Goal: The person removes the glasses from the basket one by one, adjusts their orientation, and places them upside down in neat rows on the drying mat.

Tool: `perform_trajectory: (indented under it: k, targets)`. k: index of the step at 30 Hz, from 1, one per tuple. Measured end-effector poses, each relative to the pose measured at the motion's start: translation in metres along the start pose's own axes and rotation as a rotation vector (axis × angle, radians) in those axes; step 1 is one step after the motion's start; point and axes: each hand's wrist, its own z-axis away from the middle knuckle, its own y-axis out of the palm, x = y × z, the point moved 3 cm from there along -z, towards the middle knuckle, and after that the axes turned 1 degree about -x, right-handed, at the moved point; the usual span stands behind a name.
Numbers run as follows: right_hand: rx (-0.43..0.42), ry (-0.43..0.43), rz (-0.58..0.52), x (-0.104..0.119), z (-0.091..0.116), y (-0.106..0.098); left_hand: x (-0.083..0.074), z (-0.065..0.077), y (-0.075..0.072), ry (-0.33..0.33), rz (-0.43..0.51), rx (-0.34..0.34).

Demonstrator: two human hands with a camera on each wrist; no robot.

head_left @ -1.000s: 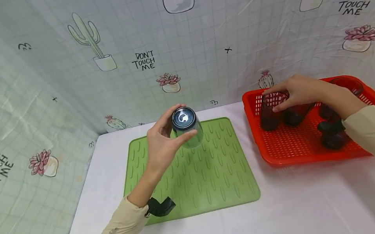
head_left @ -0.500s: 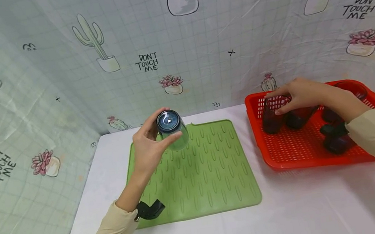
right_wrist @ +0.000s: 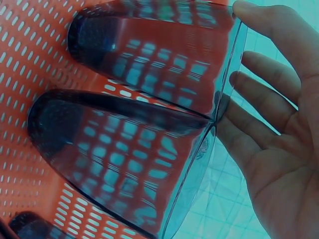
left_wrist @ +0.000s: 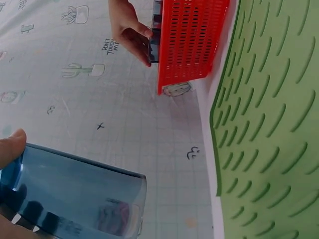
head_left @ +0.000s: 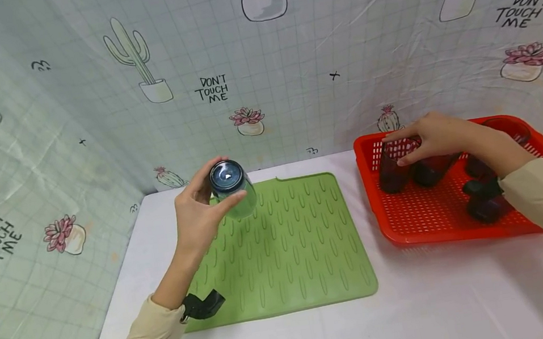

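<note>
My left hand holds a blue-tinted drinking glass upside down by its base end, raised over the back left part of a green ribbed mat. In the left wrist view the glass has nothing inside. Over at the red plastic basket, my right hand grips the rim of a dark glass standing inside. The right wrist view shows thumb and fingers on that glass's rim, with a second glass touching it.
More dark glasses, one of them at the front, sit in the basket, partly hidden by my right arm. A white cloth covers the table. Behind it hangs a cactus-print sheet.
My left hand has moved left with the upside-down glass, from above the mat's back middle towards its left side. My right hand stays on the glass in the basket.
</note>
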Motion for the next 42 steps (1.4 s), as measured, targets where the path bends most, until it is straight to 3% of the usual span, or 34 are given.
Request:
perform_trajectory:
  k: [19, 42]
  targets:
    - [0.016, 0.038, -0.012, -0.004, -0.002, 0.001, 0.014, 0.002, -0.020, -0.013, -0.038, -0.058]
    - [0.008, 0.035, -0.022, -0.001, -0.002, 0.002, 0.021, -0.002, -0.027, -0.039, -0.049, -0.081]
